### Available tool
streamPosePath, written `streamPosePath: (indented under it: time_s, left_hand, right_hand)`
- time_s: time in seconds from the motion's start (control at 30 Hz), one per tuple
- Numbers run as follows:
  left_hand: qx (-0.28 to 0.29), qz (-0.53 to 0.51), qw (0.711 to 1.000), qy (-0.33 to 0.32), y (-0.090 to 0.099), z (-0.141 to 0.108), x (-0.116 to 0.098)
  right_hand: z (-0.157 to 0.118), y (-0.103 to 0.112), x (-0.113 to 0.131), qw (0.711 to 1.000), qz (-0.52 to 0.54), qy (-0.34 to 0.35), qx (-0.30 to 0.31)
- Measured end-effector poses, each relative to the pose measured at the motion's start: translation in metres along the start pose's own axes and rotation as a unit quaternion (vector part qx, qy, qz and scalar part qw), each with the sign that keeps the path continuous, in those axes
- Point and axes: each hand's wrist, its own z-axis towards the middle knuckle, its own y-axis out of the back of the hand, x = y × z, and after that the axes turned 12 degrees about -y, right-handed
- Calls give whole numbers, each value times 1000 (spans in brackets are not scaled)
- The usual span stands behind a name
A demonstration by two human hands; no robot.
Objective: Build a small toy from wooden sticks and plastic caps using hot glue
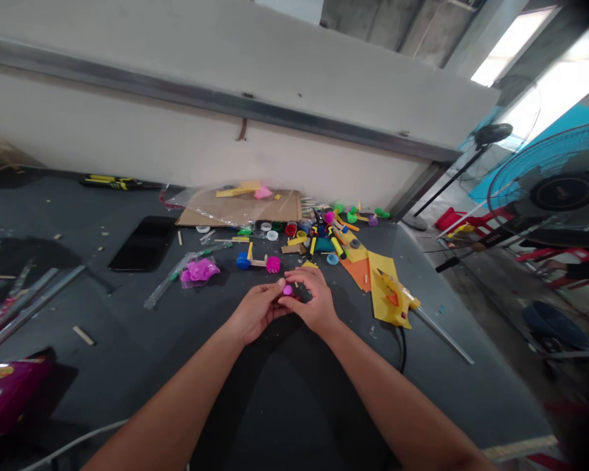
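Note:
My left hand (261, 309) and my right hand (313, 297) meet over the dark table, fingers curled round a small purple ball-like piece (287, 290). Both hands pinch it; its lower part is hidden by the fingers. Just beyond them lies a small assembly of craft sticks (258, 262) with a blue wheel-like cap (243, 261) at one end and a pink one (273, 264) at the other. Left of the hands sits a clear bag of purple clay-like stuff (199, 271).
A yellow glue gun (397, 299) with a clear glue stick rests on yellow sheets at the right. Pliers (324, 239), bottle caps (290, 229) and cardboard (255, 208) crowd the back. A black phone (143, 243) lies left; a magenta device (12, 396) stands lower left. A fan (562, 193) is beyond the table.

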Motion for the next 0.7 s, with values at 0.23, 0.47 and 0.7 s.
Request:
streamPosePath:
  time_s: [0.23, 0.47, 0.7]
  left_hand:
    - [19, -16, 1000, -10, 1, 0, 0]
    - [11, -21, 1000, -7, 2, 1, 1]
    - [20, -17, 1000, -3, 1, 0, -1]
  right_hand:
    - [1, -1, -2, 1000, -4, -1, -24]
    - [1, -1, 0, 1000, 0, 14, -3]
    - [1, -2, -2, 1000, -3, 3, -20]
